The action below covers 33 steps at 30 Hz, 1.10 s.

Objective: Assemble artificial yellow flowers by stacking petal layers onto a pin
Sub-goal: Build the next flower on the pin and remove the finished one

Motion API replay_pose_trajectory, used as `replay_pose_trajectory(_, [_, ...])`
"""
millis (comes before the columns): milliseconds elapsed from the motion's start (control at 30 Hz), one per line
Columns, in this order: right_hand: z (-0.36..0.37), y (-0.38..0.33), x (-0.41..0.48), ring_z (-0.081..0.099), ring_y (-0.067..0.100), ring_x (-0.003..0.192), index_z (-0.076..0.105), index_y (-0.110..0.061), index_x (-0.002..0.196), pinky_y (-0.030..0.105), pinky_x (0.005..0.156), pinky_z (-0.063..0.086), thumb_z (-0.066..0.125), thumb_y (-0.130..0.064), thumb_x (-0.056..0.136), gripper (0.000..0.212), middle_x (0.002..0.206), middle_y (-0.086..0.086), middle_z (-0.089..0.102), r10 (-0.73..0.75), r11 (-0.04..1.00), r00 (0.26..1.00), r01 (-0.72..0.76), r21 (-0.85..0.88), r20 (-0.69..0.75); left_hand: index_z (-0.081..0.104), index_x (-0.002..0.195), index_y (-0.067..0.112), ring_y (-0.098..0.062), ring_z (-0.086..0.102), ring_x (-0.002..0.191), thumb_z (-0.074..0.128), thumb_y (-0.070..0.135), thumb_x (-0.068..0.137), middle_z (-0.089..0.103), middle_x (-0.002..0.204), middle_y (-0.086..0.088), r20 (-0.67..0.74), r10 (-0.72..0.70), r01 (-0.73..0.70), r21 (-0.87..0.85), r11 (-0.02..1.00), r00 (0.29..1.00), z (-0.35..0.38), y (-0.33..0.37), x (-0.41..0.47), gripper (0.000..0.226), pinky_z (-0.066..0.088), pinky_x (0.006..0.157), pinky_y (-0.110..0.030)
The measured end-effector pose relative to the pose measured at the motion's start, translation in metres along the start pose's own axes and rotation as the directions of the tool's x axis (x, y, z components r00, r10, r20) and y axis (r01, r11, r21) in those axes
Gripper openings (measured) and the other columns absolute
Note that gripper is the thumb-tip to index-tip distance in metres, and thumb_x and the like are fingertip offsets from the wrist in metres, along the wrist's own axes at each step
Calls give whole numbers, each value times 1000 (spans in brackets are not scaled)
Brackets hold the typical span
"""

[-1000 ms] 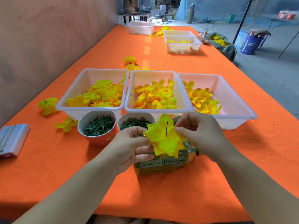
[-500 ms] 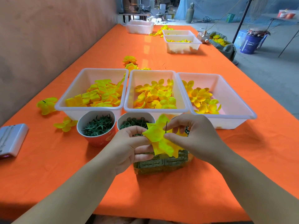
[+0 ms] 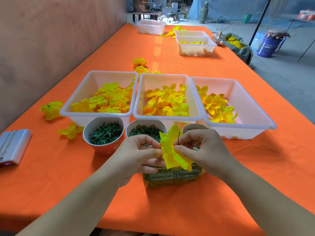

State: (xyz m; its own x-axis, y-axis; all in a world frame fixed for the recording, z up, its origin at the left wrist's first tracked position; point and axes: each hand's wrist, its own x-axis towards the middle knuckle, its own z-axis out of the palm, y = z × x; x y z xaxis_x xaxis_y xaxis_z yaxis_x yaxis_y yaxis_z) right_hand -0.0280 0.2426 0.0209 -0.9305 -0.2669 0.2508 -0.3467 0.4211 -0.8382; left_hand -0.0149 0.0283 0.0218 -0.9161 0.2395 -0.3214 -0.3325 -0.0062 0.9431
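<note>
left hand: your curled fingers pinch the petal's left edge.
petal layer: on the pin, above the green block; likely light and floppy, so grip near its centre.
pin: thin, probably sharp-tipped.
right hand: your thumb and forefinger pinch the petal beside the pin.

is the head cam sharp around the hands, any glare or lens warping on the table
Head view: left hand, right hand and petal layer are sharp, no motion blur. Head view: a pale glare streak lies on the far orange tablecloth. Head view: the wide-angle lens stretches the forearms toward the lower corners.
</note>
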Motion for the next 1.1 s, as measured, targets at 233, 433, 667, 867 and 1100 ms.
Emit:
replay_pose_trajectory(233, [-1,3,2,57,21,70,79,-21,78,29,63,45,80,-10,80,11,66,-6,59,3,1000,999,-3,-3,43,74,84,15,-33,66,85,73,11,82,72,85,-8,-223,665,51,962,268,713,-87,31,42,4,49,67,-38])
replay_pose_trajectory(433, [-2,0,-4,58,21,71,79,-25,78,40,66,48,80,-12,81,13,71,-2,60,-20,1000,999,20,-12,42,71,87,22,-24,55,81,82,30,77,59,80,1,-281,309,269,960,81,909,-118,38,65,17,40,59,-29])
replay_pose_trajectory(667, [0,-1,-5,56,25,70,78,-25,78,46,65,48,79,-13,81,12,69,4,58,-34,999,999,35,-9,22,60,78,31,-25,63,92,83,17,71,71,93,0,-252,349,194,962,194,903,-109,27,60,27,53,70,-35])
replay_pose_trajectory(867, [0,-1,-4,55,28,70,78,-24,77,49,66,48,79,-13,81,12,70,8,59,-36,999,999,36,-6,19,66,76,24,-20,63,83,92,16,62,68,79,8,-274,386,164,942,294,881,-117,37,47,31,53,67,-35])
replay_pose_trajectory(1100, [1,1,-4,55,31,68,78,-23,76,51,64,49,79,-15,80,9,70,7,58,-46,999,999,46,3,1,61,70,26,-21,64,81,86,11,66,67,83,4,-277,465,126,936,329,841,-129,34,42,29,49,63,-34])
